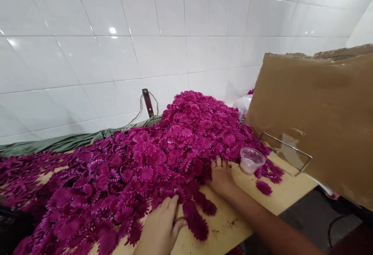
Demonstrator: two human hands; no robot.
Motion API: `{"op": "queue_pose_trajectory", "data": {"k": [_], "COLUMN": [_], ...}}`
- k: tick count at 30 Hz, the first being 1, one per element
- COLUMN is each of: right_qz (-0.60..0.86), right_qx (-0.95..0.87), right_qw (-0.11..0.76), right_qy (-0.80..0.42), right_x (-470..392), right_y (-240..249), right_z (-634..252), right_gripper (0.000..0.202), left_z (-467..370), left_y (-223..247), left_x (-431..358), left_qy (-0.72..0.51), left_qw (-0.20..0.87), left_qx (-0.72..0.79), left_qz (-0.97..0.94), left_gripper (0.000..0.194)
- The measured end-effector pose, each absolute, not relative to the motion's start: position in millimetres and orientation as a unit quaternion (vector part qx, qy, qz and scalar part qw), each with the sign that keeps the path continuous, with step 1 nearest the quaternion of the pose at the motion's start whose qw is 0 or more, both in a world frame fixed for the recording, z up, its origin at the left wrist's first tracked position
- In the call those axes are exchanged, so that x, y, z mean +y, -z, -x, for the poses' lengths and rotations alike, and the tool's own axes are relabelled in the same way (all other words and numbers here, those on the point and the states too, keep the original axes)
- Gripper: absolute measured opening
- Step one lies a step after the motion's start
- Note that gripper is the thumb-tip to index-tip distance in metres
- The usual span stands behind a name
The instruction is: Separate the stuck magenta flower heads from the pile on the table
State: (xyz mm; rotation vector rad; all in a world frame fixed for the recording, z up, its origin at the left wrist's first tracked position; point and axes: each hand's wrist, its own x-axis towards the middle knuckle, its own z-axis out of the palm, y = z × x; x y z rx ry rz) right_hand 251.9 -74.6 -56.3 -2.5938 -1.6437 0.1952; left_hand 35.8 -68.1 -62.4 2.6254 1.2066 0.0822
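A large heap of magenta artificial flower pieces (175, 146) with fringed petals spreads over the light wooden table (233, 228). At its front edge, my left hand (162, 224) lies palm down with fingers stretched out and the thumb apart. Its fingertips touch or nearly touch the nearest petals. My right hand (222, 176) rests on the tabletop farther back, fingers apart, against the right side of the heap. Nothing shows in either hand. Between the two hands lie a few loose dark magenta flower pieces (198, 224).
A clear plastic cup (252, 161) with something whitish inside stands right of my right hand. Beyond it are a wire frame (297, 162) and a big cardboard sheet (317, 111). Green cloth (67, 142) runs along the tiled wall. A dark object (14, 222) sits at lower left.
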Motion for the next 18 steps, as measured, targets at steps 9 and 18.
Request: {"op": "queue_pose_trajectory", "data": {"k": [9, 18], "right_qz": [0.790, 0.764], "right_qx": [-0.601, -0.627], "right_qw": [-0.005, 0.071], "right_qy": [-0.122, -0.137], "right_x": [-68, -104], "right_y": [38, 9], "right_z": [-275, -286], "right_gripper": [0.053, 0.063], "left_z": [-94, -62], "left_y": [41, 26], "left_x": [-25, -41], "left_qy": [-0.008, -0.072], "left_qw": [0.099, 0.150], "left_qx": [0.451, 0.437], "left_qz": [-0.887, -0.884], "left_gripper": [0.030, 0.042]}}
